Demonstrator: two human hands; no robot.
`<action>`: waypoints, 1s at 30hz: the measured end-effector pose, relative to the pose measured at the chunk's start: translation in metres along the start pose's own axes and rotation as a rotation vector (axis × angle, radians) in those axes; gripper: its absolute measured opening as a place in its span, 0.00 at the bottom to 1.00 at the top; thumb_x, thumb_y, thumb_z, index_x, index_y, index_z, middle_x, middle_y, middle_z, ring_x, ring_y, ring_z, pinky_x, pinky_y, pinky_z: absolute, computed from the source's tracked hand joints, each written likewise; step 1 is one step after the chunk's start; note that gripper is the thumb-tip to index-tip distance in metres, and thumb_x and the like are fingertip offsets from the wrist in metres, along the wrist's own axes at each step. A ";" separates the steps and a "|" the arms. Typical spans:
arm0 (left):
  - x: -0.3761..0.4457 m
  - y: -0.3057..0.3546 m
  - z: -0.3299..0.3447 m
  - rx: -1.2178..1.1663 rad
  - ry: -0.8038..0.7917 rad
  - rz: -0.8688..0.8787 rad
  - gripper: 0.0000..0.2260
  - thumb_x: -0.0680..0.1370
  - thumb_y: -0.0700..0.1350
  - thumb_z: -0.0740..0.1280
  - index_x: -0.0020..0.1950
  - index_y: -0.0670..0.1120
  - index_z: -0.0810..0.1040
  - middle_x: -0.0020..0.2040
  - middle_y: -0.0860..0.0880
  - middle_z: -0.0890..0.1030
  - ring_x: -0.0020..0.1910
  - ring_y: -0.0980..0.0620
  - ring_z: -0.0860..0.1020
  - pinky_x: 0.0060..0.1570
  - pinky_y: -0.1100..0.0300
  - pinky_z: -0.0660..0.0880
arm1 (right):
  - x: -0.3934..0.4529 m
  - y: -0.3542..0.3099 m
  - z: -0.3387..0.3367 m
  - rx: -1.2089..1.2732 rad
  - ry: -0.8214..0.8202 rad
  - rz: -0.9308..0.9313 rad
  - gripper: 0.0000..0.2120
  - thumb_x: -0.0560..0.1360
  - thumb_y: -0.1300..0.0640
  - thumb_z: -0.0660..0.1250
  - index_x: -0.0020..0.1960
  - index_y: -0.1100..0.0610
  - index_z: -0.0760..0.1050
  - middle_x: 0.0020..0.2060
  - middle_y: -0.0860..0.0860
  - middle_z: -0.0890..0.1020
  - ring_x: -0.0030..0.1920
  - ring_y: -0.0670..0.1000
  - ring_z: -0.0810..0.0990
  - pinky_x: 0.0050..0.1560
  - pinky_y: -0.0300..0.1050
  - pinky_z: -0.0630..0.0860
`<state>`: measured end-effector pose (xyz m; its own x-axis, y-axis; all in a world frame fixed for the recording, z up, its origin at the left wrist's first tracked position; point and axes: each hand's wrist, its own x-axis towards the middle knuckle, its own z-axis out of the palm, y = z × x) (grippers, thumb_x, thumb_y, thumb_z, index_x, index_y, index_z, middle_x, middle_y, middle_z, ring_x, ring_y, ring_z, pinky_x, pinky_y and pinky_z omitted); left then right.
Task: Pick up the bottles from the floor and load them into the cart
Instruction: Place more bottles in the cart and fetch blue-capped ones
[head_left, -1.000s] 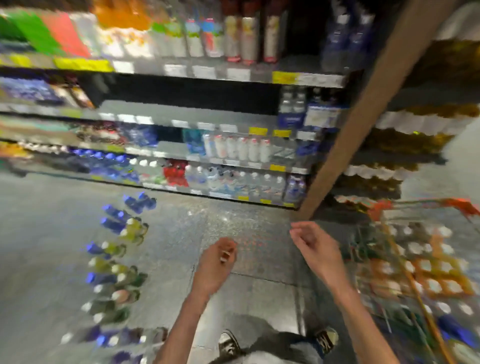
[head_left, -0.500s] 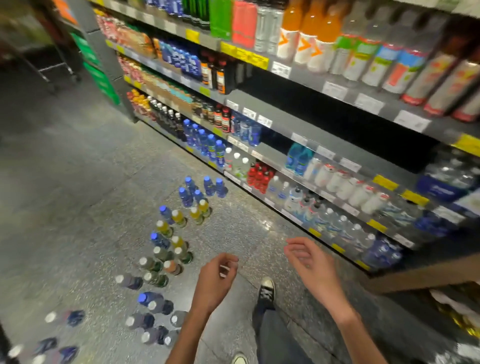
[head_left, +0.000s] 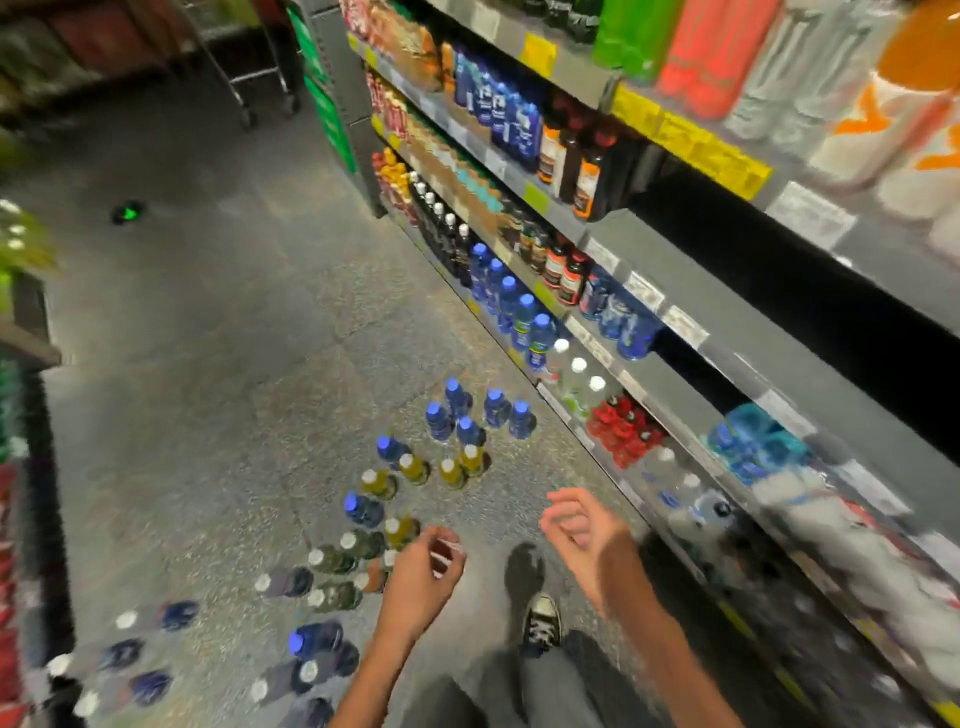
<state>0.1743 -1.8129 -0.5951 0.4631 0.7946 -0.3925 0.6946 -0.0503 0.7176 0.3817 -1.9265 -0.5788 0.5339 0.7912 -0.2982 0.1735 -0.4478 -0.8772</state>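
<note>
Down low, the left hand (head_left: 423, 577) hangs with loosely curled fingers, holding nothing I can make out, just above the nearest of the plastic bottles (head_left: 363, 551) standing on the speckled grey floor (head_left: 208, 415). The right hand (head_left: 584, 535) hovers beside it, fingers relaxed and half-curled, empty. Blue-capped, yellow-green and dark bottles stand upright in a loose cluster running away along the aisle. A black-and-white sneaker (head_left: 541, 621) sits between the arms. Stocked drink shelves (head_left: 675, 322) line the right.
</note>
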 end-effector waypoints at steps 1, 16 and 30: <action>0.026 -0.007 0.003 -0.002 0.009 -0.025 0.05 0.76 0.44 0.71 0.50 0.51 0.78 0.37 0.55 0.81 0.35 0.61 0.79 0.37 0.70 0.72 | 0.028 0.009 0.007 -0.001 -0.027 -0.001 0.15 0.74 0.63 0.74 0.54 0.47 0.76 0.42 0.45 0.83 0.44 0.48 0.82 0.49 0.41 0.80; 0.410 -0.320 0.183 0.185 0.000 -0.171 0.38 0.64 0.49 0.82 0.68 0.44 0.69 0.66 0.42 0.74 0.63 0.43 0.74 0.62 0.52 0.71 | 0.393 0.345 0.240 -0.177 -0.276 0.023 0.33 0.65 0.59 0.83 0.65 0.62 0.72 0.52 0.53 0.78 0.46 0.48 0.76 0.54 0.44 0.76; 0.505 -0.410 0.251 -0.059 0.094 -0.028 0.31 0.60 0.32 0.82 0.61 0.38 0.77 0.56 0.45 0.80 0.55 0.50 0.76 0.52 0.70 0.66 | 0.471 0.464 0.337 -0.147 -0.120 -0.082 0.31 0.62 0.63 0.81 0.63 0.56 0.76 0.51 0.51 0.83 0.53 0.52 0.81 0.56 0.50 0.79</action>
<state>0.2611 -1.5426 -1.2321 0.3888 0.8484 -0.3592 0.6715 0.0060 0.7410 0.4345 -1.6210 -1.2535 0.4119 0.8675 -0.2790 0.3361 -0.4292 -0.8384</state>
